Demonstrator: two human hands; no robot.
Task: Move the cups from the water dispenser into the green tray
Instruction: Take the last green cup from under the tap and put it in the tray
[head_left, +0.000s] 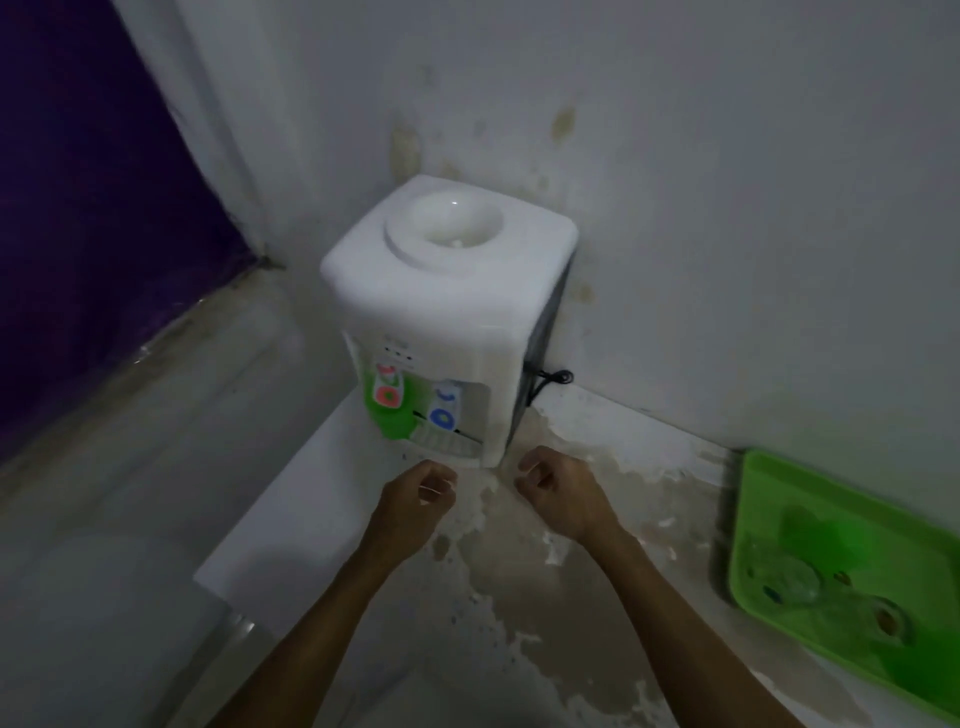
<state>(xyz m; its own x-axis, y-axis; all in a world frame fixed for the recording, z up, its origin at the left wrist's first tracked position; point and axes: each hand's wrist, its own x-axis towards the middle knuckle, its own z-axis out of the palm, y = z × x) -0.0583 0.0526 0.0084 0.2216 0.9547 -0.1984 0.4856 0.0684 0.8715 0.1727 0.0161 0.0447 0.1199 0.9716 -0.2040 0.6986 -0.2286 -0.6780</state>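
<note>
A white tabletop water dispenser (441, 291) stands in the corner on a stained white counter. It has a red tap and a blue tap, and I see no cup on its grey drip grate (445, 442). My left hand (415, 501) and my right hand (558, 493) hover just in front of the grate, a little apart. Their fingers are curled in and hold nothing that I can see. At the right edge lies the green tray (750, 519). Two clear cups rest in it, one (789, 582) toward the left and one (885, 618) further right, both blurred.
A black power cord (550, 382) trails from the dispenser's right side along the wall. The counter (519, 597) is blotched brown and drops off at its left edge (244, 525). A purple surface (78, 234) fills the far left.
</note>
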